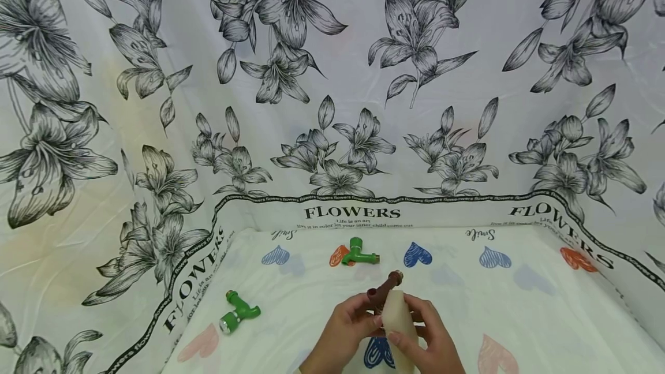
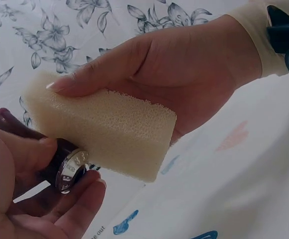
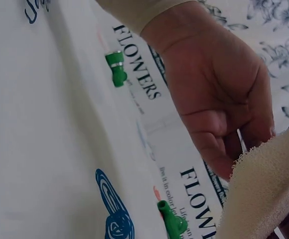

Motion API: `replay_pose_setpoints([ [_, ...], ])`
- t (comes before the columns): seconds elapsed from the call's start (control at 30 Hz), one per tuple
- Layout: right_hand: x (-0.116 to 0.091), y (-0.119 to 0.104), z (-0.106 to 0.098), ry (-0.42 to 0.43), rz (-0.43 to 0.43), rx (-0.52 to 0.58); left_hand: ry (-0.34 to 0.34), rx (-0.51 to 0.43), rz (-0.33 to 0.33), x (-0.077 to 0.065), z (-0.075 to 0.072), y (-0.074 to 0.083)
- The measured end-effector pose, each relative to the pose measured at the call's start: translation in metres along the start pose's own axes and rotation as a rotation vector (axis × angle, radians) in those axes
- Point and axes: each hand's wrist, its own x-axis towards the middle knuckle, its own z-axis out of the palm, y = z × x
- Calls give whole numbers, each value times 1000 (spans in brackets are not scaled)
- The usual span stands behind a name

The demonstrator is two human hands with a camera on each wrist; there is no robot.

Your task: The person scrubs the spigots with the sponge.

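My left hand pinches a dark brown plastic tap between thumb and fingers. Its silvery ringed end shows in the left wrist view. My right hand grips a cream-coloured, block-shaped sponge, with the thumb along one face. In the left wrist view the sponge lies right beside the tap's ringed end; whether they touch I cannot tell. The right wrist view shows the sponge at the lower right, with the left hand beyond it and the tap mostly hidden.
Two green taps lie on the white heart-printed cloth: one tap behind the hands, another tap to the left. A white curtain printed with black lilies rises at the back and sides.
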Motion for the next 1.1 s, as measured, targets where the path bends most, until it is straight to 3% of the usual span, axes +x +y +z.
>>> replay_pose_setpoints([
  [0.13,0,-1,2,-14,-14,19,46,18,-31,-1,0,0],
  [0.27,1,1,3,-23,-11,27,67,15,-19,-1,0,-1],
  [0.53,8,10,-5,-23,79,47,7,-23,22,-2,1,1],
  [0.83,14,17,-9,-22,105,81,-31,-62,41,-4,0,4],
  [1.1,16,20,-11,-4,120,33,-79,-57,22,-5,-4,5],
])
